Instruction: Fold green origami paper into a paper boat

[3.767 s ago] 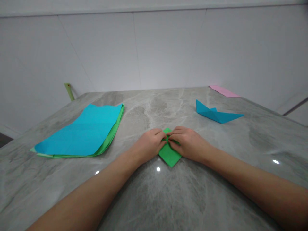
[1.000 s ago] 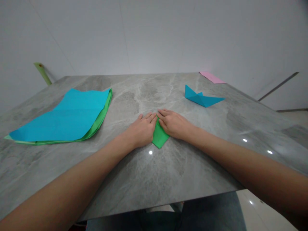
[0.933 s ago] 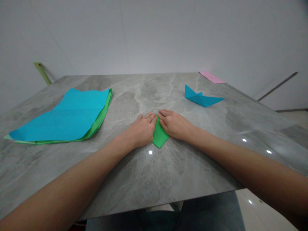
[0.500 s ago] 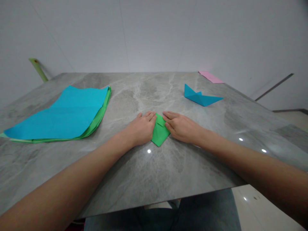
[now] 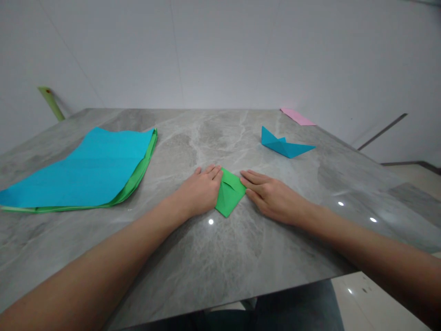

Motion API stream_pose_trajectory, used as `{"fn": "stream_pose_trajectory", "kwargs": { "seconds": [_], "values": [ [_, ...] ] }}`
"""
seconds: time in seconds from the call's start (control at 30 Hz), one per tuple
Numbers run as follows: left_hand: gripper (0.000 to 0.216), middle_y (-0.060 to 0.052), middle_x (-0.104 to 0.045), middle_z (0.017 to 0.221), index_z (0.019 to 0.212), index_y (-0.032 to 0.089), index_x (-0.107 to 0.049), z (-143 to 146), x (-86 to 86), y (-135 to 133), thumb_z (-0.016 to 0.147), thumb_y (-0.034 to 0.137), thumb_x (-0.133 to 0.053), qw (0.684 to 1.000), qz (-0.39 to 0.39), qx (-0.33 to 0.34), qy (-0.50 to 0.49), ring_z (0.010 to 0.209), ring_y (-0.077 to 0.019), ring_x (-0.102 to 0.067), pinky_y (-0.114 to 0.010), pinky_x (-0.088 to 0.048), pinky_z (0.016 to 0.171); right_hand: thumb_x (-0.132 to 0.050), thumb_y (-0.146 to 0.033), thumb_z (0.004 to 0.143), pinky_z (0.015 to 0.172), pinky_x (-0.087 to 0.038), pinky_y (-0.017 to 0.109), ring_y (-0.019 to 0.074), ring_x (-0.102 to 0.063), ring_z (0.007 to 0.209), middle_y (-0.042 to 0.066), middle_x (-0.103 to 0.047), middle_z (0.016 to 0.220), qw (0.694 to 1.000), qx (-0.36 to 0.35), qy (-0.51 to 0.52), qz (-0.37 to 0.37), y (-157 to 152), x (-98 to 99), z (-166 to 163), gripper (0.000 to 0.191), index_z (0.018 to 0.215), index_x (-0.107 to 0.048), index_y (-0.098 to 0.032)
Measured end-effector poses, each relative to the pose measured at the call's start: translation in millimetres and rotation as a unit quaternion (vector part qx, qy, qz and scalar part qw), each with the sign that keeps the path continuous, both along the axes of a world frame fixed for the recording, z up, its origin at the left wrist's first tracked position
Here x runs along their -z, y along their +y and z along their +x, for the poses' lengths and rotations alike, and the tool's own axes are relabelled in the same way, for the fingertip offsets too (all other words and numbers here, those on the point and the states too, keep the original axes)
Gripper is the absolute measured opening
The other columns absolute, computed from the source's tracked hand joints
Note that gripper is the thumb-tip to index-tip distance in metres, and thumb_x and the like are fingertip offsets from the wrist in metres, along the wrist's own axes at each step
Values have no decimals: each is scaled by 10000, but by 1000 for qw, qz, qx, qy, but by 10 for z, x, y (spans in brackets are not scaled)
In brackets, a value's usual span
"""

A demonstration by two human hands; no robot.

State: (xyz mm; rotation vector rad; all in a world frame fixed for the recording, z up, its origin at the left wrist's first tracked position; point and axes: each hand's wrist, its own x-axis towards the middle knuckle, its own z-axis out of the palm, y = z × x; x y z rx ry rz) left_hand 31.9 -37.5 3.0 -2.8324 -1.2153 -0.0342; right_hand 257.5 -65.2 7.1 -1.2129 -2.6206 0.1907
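Note:
A small folded green paper [image 5: 228, 193], roughly diamond-shaped with a raised slit near its top, lies on the table between my hands. My left hand [image 5: 204, 189] lies flat over its left side, fingers pointing away from me. At the right corner, my right hand [image 5: 270, 195] touches the paper with its fingertips, fingers stretched out to the left. Both hands look open, pressing the paper rather than gripping it. Parts of the left edge are hidden under my left hand.
A blue folded paper boat [image 5: 287, 146] stands beyond my right hand. To the left is a stack of blue and green paper sheets [image 5: 93, 170]. A pink paper [image 5: 298, 117] lies at the far right edge of the grey marbled table [image 5: 193, 276], which meets a white wall.
My right hand has slid rightward off most of the green paper, uncovering more of its right side. My left hand stays over the left side. The view has tilted slightly.

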Motion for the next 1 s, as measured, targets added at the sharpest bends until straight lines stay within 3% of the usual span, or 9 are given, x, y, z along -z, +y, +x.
{"fn": "stream_pose_trajectory", "kwargs": {
  "seconds": [0.13, 0.3, 0.43, 0.57, 0.7, 0.83, 0.93, 1.0],
  "values": [
    [516, -246, -419, 1515, 1429, 8, -448, -8, -1, -3, 936, 88, -322, 1000, -8, 6, 0, 1404, -354, -404, -555, -412, 1066, -441, -187, 957, 1166, -375, 510, 288, -424, 1396, 130, -519, 1457, 999, 21, 15, -22, -61, -26, 126, 398, 1291, -652, -147],
    [533, -222, -387, 1539, 1503, 245, -400, -30, 28, -9, 986, 121, -364, 1000, -12, 11, -1, 1415, -396, -379, -610, -406, 1034, -427, -214, 980, 1052, -511, 464, 282, -575, 1263, 100, -616, 1348, 993, 74, 81, -39, -33, -62, 203, 352, 1051, -770, -190],
    [563, -209, -372, 1549, 1519, 355, -350, -26, 22, -20, 1001, 136, -387, 1000, -14, 8, 4, 1417, -418, -366, -641, -394, 1025, -382, -252, 1001, 1135, -381, 564, 293, -428, 1394, 143, -489, 1473, 998, 31, 55, -13, 6, 27, 104, 436, 1382, -565, -145],
    [517, -222, -364, 1552, 1507, 286, -388, 4, -12, -40, 1015, 134, -338, 1000, -22, -7, 16, 1427, -397, -356, -629, -394, 1035, -387, -297, 1007, 1159, -285, 632, 314, -301, 1463, 163, -369, 1557, 1000, -14, -16, -15, -69, 102, -1, 510, 1493, -413, -142],
    [508, -215, -370, 1554, 1480, 168, -419, 23, 15, -44, 989, 100, -312, 999, -26, -21, -5, 1448, -359, -330, -608, -379, 1069, -396, -248, 987, 1164, -304, 605, 313, -303, 1464, 158, -434, 1523, 999, -34, -4, 8, -174, 92, 4, 510, 1485, -432, -145],
    [570, -232, -324, 1572, 1498, 14, -334, 3, 65, -23, 930, 40, -292, 998, -31, -47, -36, 1471, -343, -278, -553, -342, 1133, -411, -189, 950, 1173, -299, 587, 293, -329, 1457, 140, -455, 1515, 997, -71, 9, 9, -194, 69, 31, 546, 1495, -415, -150],
    [566, -231, -306, 1578, 1481, 8, -365, 2, 46, -54, 920, 32, -298, 999, -16, -37, -30, 1477, -362, -243, -562, -333, 1140, -399, -183, 943, 1177, -290, 585, 284, -326, 1459, 141, -435, 1527, 997, -73, 6, 7, -179, 63, 29, 553, 1494, -412, -140],
    [520, -221, -368, 1550, 1434, 22, -447, 28, 15, -126, 932, 49, -313, 1000, -8, -7, -23, 1467, -360, -272, -560, -323, 1150, -389, -175, 941, 1176, -290, 585, 278, -326, 1459, 137, -430, 1531, 997, -72, 9, 6, -175, 67, 26, 561, 1501, -401, -149]
  ]
}}
